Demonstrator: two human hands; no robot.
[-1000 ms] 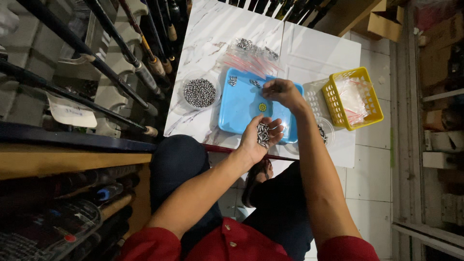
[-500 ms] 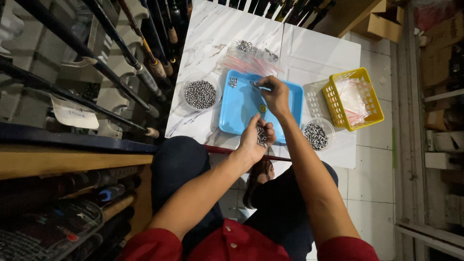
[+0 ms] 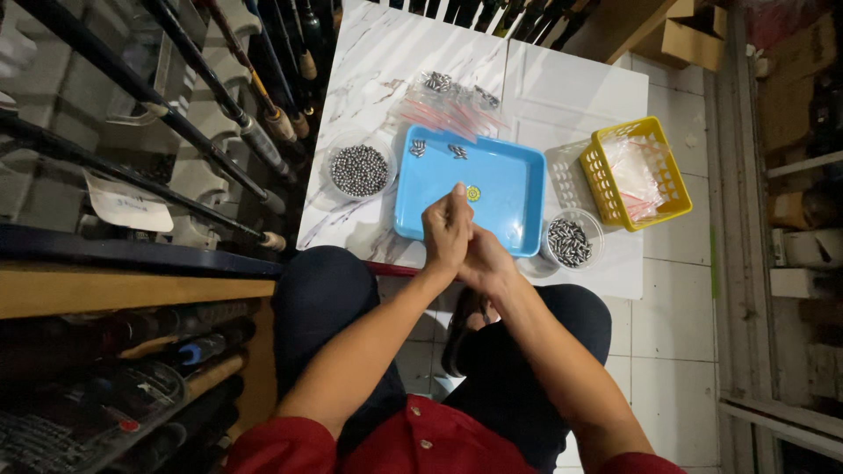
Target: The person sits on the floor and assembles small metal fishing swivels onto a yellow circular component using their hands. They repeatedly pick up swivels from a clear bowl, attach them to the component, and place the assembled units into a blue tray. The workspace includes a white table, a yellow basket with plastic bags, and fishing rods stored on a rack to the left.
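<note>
Since a moment ago, right hand (image 3: pixel 485 260) drawn back from over the blue tray to meet the left hand (image 3: pixel 446 230) at the tray's near edge. Now pressed together, fingers closed and bunched, left fingertips raised in a pinch; whatever is pinched too small to tell. Blue tray (image 3: pixel 500 189) flat on the marble worktop (image 3: pixel 386 61), holding two small filled bags (image 3: pixel 437 149) at its far edge and a small yellow round piece (image 3: pixel 473 193) just beyond the fingertips. Left of the tray, clear round bowl (image 3: pixel 358 168) full of small grey metal balls. Right of the tray, near corner, smaller clear cup (image 3: pixel 570 240) with darker, elongated metal pieces. Further right, yellow mesh basket (image 3: pixel 634 171) with empty clear plastic bags, and a clear mesh basket (image 3: pixel 566 168) between it and the tray. Beyond the tray, loose heap of small clear bags with red strips (image 3: pixel 448 101), a few already filled with metal pieces. Far left, rack of dark rods (image 3: pixel 237 105) slanting across. Near bottom, dark trousers and red sleeves.
</note>
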